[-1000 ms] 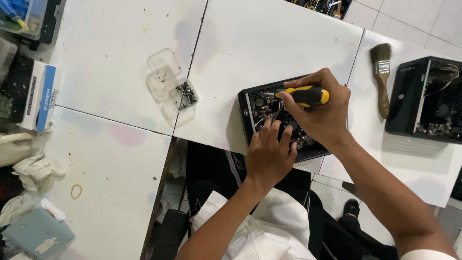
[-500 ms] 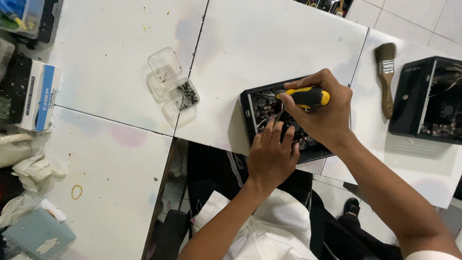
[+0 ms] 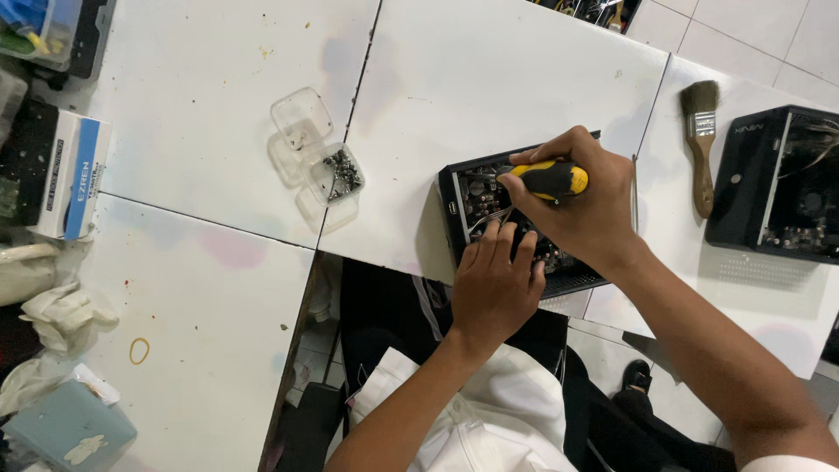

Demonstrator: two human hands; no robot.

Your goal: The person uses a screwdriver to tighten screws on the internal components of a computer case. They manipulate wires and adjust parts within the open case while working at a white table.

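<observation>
On the white bench (image 3: 489, 96), an open black case (image 3: 472, 205) lies at the near edge. The left hand (image 3: 494, 284) rests on it, fingers spread. The right hand (image 3: 585, 205) grips a yellow-black screwdriver (image 3: 551, 177) over its inside.

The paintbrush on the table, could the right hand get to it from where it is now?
Probably yes, but not freely: the paintbrush lies on bare table just beside the right hand with nothing between, though that hand is gripping the yellow-and-black screwdriver.
</observation>
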